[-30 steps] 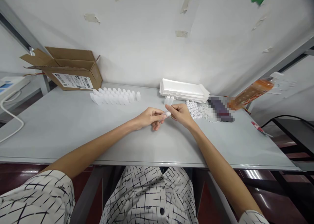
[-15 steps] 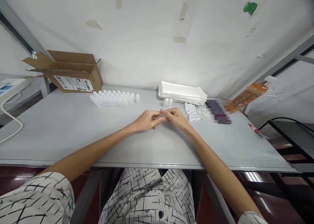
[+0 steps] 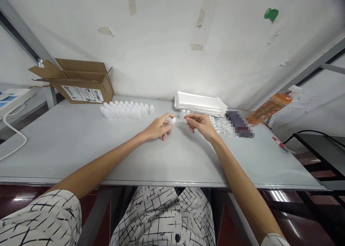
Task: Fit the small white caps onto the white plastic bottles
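Note:
My left hand (image 3: 159, 127) is closed around a small white plastic bottle (image 3: 173, 121), whose top end sticks out past the thumb and forefinger. A thin white string (image 3: 179, 120) runs from that end toward the fingertips of my right hand (image 3: 201, 125), which pinch it. Just behind the hands stand two small white bottles (image 3: 182, 114). Past my right hand lie small white caps (image 3: 212, 121), partly covered by it, and a tangle of white strings (image 3: 225, 127). Several rows of white bottles (image 3: 126, 110) stand left of my left hand.
At the back left sits an open cardboard box (image 3: 83, 91). White paper sheets (image 3: 199, 102) are stacked against the wall. On the right are a blurred-out dark phone (image 3: 239, 124) and a leaning orange drink bottle (image 3: 277, 104). A white cable (image 3: 16, 131) hangs over the left edge.
My hands have drawn apart: the right moved rightward and the left slightly leftward. The bottle in my left hand and the string between the hands now show.

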Demonstrator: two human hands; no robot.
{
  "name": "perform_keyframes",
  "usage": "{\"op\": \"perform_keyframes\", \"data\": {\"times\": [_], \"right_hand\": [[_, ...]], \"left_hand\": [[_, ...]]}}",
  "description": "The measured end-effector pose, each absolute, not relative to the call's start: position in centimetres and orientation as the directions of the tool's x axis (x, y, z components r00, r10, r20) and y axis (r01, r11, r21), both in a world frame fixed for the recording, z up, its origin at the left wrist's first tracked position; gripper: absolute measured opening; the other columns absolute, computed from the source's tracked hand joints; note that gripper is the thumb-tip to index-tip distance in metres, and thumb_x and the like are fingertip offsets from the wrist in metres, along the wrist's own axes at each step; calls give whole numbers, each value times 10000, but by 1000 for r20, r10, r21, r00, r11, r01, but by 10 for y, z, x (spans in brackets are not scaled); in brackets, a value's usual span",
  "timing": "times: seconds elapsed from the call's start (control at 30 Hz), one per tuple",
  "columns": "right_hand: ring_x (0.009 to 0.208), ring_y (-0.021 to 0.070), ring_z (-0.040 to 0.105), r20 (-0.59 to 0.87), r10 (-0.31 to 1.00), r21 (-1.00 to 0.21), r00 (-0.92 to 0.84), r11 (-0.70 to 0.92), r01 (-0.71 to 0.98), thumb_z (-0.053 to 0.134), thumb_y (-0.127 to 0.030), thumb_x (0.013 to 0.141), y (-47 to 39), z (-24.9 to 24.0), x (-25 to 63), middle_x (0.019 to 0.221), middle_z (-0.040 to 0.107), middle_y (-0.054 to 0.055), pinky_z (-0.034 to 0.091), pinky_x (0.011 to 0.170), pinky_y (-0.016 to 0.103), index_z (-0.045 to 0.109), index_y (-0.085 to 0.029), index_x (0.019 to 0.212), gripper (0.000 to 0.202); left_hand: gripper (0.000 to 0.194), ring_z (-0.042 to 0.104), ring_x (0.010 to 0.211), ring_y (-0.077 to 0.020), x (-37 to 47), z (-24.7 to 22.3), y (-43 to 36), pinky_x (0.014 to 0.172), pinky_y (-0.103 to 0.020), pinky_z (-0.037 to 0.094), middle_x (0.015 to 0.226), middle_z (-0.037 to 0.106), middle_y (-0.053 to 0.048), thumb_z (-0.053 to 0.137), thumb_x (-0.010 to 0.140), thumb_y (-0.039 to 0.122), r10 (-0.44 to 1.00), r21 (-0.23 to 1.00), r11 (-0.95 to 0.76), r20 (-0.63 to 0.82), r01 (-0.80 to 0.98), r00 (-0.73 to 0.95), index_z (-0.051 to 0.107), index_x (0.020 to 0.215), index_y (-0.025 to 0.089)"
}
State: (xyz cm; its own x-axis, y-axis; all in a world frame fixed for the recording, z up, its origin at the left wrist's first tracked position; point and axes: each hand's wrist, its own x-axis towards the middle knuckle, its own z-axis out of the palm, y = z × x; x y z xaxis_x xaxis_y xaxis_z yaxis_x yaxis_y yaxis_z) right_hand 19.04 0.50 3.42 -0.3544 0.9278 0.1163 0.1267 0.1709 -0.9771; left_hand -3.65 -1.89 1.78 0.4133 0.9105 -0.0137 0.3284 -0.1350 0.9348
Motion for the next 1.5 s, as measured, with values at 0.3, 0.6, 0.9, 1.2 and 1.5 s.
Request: {"op": "perform_keyframes", "data": {"times": [0.3, 0.6, 0.9, 1.2, 1.5], "right_hand": [[482, 87, 555, 120, 931, -986, -346, 151, 64, 720, -531, 782, 0, 31, 178, 780, 617, -15, 476, 441, 246, 583, -196, 1140, 510], [455, 98, 556, 209, 942, -961, -263, 247, 121, 711, -445, 790, 1, 26, 173, 702, 609, -10, 429, 408, 240, 650, -154, 1002, 365], [600, 162, 656, 121, 952, -989, -281, 141, 53, 784, -360, 667, 0, 32, 173, 690, 670, 42, 496, 485, 257, 710, -141, 752, 246], [625, 160, 667, 63, 932, -996, -356, 78, 31, 806, -431, 665, -2, 28, 171, 712, 672, 35, 589, 569, 305, 697, -141, 774, 328], [777, 217, 721, 8, 905, -1000, -425, 16, 16, 797, -507, 708, -8, 34, 169, 793, 698, 53, 626, 633, 342, 651, -161, 814, 390]], "left_hand": [[260, 474, 434, -78, -36, 17, -22, 517, -222, 404, 644, 539, 76, 432, 921, 340, 903, 895, -223, 40, 387, 429, 450, 1157, 233], [286, 419, 538, -117, -34, 16, -23, 581, -240, 323, 608, 505, 75, 374, 976, 436, 872, 748, -392, 117, 535, 475, 485, 1139, 229], [300, 340, 520, -114, -31, 17, -27, 570, -246, 263, 554, 379, 88, 376, 984, 472, 880, 722, -409, 150, 558, 451, 510, 1075, 220], [253, 313, 533, -100, -32, 11, -23, 558, -234, 249, 563, 342, 74, 467, 935, 427, 895, 768, -398, 203, 503, 397, 565, 922, 194], [292, 402, 591, -113, -27, 6, -23, 589, -230, 314, 750, 600, 21, 448, 924, 379, 900, 776, -387, 201, 498, 386, 622, 1069, 193]]}}
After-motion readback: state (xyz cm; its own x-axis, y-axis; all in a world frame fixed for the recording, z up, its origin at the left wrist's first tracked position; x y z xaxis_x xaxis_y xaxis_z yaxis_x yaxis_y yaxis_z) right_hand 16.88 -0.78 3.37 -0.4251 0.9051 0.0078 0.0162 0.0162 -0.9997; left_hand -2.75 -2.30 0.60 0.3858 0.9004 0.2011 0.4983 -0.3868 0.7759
